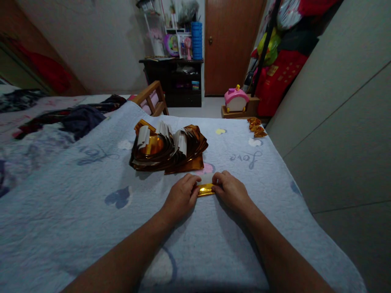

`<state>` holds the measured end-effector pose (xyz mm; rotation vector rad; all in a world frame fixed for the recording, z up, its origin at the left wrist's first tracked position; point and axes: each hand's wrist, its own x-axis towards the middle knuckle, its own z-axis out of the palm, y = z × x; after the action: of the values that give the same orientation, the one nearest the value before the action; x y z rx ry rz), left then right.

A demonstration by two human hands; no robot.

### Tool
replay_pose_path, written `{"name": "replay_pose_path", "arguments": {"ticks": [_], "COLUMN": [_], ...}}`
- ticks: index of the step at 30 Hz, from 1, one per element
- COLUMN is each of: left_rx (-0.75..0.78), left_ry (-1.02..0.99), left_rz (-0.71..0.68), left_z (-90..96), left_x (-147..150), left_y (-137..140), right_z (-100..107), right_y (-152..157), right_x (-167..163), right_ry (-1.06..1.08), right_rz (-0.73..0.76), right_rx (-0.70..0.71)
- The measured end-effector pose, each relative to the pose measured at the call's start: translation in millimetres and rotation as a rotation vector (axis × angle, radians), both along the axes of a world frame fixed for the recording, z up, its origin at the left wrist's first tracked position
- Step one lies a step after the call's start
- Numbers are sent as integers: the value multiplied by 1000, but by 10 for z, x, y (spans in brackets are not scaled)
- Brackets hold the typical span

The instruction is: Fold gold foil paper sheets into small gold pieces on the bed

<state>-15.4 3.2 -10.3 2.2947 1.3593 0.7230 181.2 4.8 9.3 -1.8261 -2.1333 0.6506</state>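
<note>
A small sheet of gold foil paper (206, 189) is stretched between my two hands, just above or on the bedspread. Its near part is a shiny gold folded strip and its far part shows the pale backing. My left hand (182, 194) pinches the left end between thumb and fingers. At the right end, my right hand (231, 191) pinches it likewise. Beyond my left hand lies a thick pile of gold foil paper (152, 156), its sheets bent and fanned out with white backs showing. Several folded gold foil pieces (257, 127) sit by the far right corner.
The light blue bedspread (91, 228) with hearts and lettering covers the surface below me. Dark clothes (82, 122) lie at the left. A pink toy case (236, 99), a dark shelf (171, 81) and a brown door (233, 44) stand beyond. A pale panel (342, 106) borders the right side.
</note>
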Motion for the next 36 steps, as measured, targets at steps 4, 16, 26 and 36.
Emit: {"name": "replay_pose_path", "arguments": {"ticks": [4, 16, 26, 36], "left_rx": [-5, -16, -29, -101], "left_ry": [90, 302, 186, 82], "left_rz": [119, 308, 292, 297], "left_z": [7, 87, 3, 26], "left_x": [-8, -13, -53, -58], "left_y": [-5, -34, 5, 21], "right_z": [36, -34, -41, -60], "right_y": [-30, -50, -9, 28], "right_x": [-41, -71, -81, -49], "right_ry": [-54, -74, -70, -13], "right_rz": [-7, -65, -133, -137], "right_rx": [14, 68, 46, 27]}}
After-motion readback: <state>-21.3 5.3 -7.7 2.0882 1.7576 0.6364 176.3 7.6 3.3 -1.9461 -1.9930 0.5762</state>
